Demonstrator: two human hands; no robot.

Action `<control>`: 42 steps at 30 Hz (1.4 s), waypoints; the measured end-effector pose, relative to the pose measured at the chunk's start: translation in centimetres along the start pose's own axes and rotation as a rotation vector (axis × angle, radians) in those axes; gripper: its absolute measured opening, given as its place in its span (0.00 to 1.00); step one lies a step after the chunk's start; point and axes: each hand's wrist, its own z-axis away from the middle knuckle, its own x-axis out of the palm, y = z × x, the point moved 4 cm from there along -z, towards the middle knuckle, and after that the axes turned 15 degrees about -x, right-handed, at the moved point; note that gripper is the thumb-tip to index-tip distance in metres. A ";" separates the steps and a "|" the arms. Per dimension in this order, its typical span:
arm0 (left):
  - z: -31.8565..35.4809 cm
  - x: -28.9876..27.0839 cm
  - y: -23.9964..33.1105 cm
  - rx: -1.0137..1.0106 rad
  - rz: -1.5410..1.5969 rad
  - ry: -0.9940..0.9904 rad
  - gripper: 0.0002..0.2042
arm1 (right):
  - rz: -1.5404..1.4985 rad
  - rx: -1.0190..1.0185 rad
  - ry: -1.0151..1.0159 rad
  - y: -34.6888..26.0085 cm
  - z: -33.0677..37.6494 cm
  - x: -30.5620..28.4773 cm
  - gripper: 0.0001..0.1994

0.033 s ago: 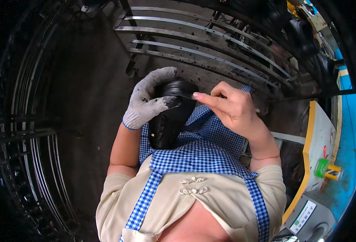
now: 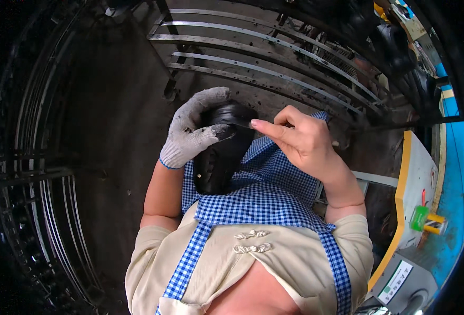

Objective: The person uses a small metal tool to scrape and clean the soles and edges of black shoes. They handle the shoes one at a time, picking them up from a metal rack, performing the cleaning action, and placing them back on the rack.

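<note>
A black, shiny shoe (image 2: 219, 165) rests against my lap on a blue-and-white checked apron (image 2: 263, 202). My left hand (image 2: 192, 128), in a pale knit glove with dark-stained fingertips, is wrapped round the upper end of the shoe. The bare fingers of my right hand (image 2: 303, 139) are pinched at the right edge of that same end. A thin line runs from the pinched fingertips along the shoe's surface. What exactly lies between those fingertips is too small to make out.
Beyond my hands stands a low metal rack (image 2: 263, 50) with several parallel bars. More dark racking (image 2: 48, 220) runs along the left. At right are a white panel with a yellow edge (image 2: 400, 205), a blue surface (image 2: 455, 173), a green-and-yellow roll (image 2: 426, 220) and a grey box (image 2: 408, 281).
</note>
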 end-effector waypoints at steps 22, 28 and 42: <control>0.6 -0.6 -0.5 0.012 0.030 0.084 0.36 | 0.065 0.060 -0.021 0.9 1.3 -0.9 0.20; 0.4 0.0 -0.5 -0.006 -0.002 0.067 0.37 | 0.120 0.018 0.025 0.5 0.2 -0.3 0.19; -0.7 -8.2 -2.4 0.234 0.558 0.291 0.26 | -0.213 0.326 0.040 3.8 7.1 5.3 0.28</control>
